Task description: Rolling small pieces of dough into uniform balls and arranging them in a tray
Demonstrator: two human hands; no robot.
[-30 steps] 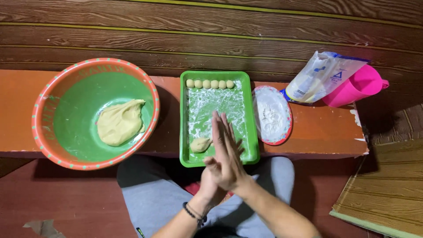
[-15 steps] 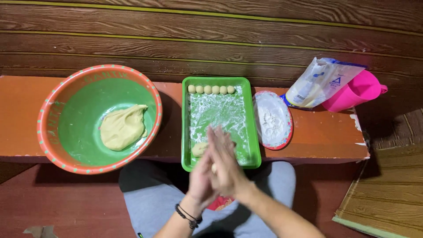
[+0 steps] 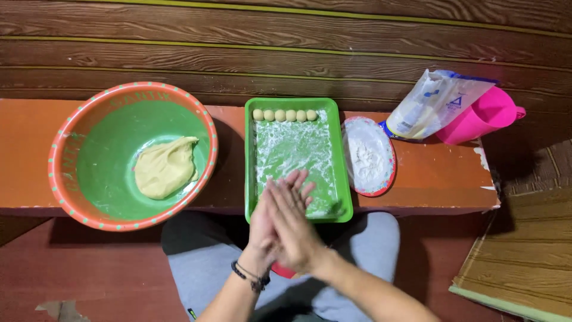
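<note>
My left hand (image 3: pixel 261 225) and my right hand (image 3: pixel 296 234) are pressed palm to palm, fingers straight, over the near end of a green rectangular tray (image 3: pixel 250 156). The right hand lies on top, and whatever may be between the palms is hidden. The tray's floor is dusted with white flour. A row of several small dough balls (image 3: pixel 285 115) lines its far edge. A dark bracelet circles my left wrist.
A big green bowl with an orange rim (image 3: pixel 59 156) holds a lump of yellow dough (image 3: pixel 164 168) at the left. Right of the tray are a plate of flour (image 3: pixel 367 156), a plastic flour bag (image 3: pixel 430 102) and a pink jug (image 3: pixel 484 116), all on an orange bench (image 3: pixel 438 179).
My joined hands have slid against each other and drawn slightly back toward me. A small dough lump seen on the tray's near left corner a second ago is now covered by my fingers.
</note>
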